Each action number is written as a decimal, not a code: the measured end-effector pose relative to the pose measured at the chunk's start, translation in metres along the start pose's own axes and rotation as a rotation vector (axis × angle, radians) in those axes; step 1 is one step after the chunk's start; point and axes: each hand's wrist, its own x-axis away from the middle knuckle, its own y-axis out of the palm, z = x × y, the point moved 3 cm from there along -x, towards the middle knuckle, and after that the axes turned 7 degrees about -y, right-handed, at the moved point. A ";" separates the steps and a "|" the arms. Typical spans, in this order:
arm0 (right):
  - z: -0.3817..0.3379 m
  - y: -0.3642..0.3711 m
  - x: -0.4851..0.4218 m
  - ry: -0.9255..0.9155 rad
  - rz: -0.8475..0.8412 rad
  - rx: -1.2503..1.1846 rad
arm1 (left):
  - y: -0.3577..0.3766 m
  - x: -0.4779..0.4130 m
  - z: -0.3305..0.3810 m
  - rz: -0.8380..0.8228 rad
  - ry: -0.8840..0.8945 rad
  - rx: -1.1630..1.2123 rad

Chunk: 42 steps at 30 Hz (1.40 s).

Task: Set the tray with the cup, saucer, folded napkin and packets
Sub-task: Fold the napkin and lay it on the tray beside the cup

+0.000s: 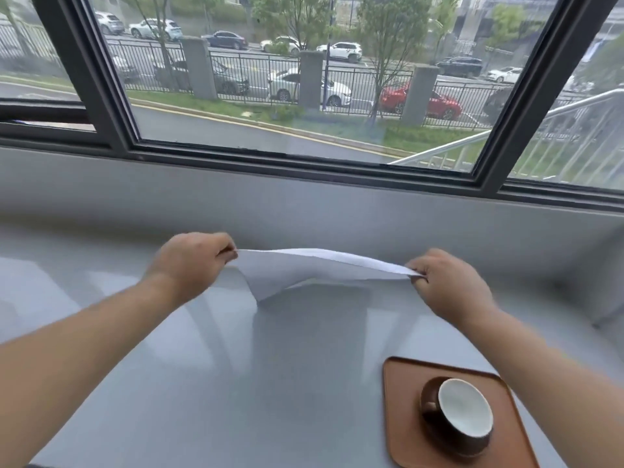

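A white napkin [297, 270] hangs stretched above the grey counter, held at two corners. My left hand [190, 260] pinches its left corner and my right hand [449, 283] pinches its right corner. The lower part of the napkin droops and curls toward the counter. At the lower right sits a brown tray [401, 413]. On it stands a dark brown cup [464, 412] with a white inside, resting on a dark saucer [439, 437]. The cup's handle points left. No packets are in view.
The grey counter [236, 383] runs to a low grey sill wall [304, 204] under a large dark-framed window [304, 167]. The tray's right part is hidden behind my right forearm.
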 end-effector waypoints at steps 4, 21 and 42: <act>-0.030 0.088 0.083 0.041 -0.263 0.071 | 0.071 0.089 -0.043 -0.314 0.017 -0.083; -0.048 0.202 0.132 0.143 -0.800 -0.034 | 0.186 0.150 -0.119 -0.876 -0.316 0.016; 0.085 0.281 -0.024 0.278 -0.622 -0.151 | 0.309 -0.040 -0.089 -0.619 -0.582 0.114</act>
